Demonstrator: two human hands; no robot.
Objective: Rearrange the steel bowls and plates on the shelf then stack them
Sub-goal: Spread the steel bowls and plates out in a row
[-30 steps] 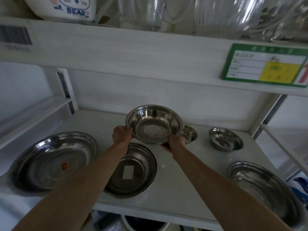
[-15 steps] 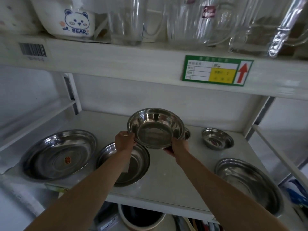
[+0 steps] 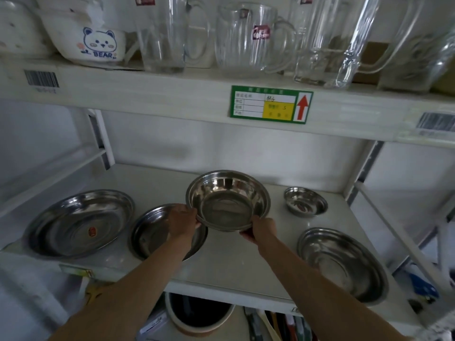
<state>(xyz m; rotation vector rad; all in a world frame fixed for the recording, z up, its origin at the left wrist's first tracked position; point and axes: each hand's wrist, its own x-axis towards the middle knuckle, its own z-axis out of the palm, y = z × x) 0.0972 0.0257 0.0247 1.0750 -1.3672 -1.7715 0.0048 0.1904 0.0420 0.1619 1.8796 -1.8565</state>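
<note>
I hold a deep steel bowl point(image 3: 227, 200) tilted toward me above the middle of the white shelf point(image 3: 236, 262). My left hand point(image 3: 182, 221) grips its left rim and my right hand point(image 3: 261, 230) grips its lower right rim. Under my left hand lies a medium steel plate point(image 3: 150, 235). A large steel plate point(image 3: 81, 221) with a red sticker rests at the far left. A small steel bowl point(image 3: 305, 201) stands at the back right, and another large steel plate point(image 3: 342, 263) lies at the front right.
The upper shelf edge point(image 3: 172, 94) hangs close above, carrying glass jugs point(image 3: 246, 38) and a white bear bowl point(image 3: 93, 38). A green label point(image 3: 270, 104) is stuck to it. White frame posts point(image 3: 101, 139) flank the shelf. A dark pot point(image 3: 199, 313) sits below.
The held bowl has shifted slightly right and down toward the shelf's centre as my view pulled back. A second small bowl seen behind it earlier is hidden now.
</note>
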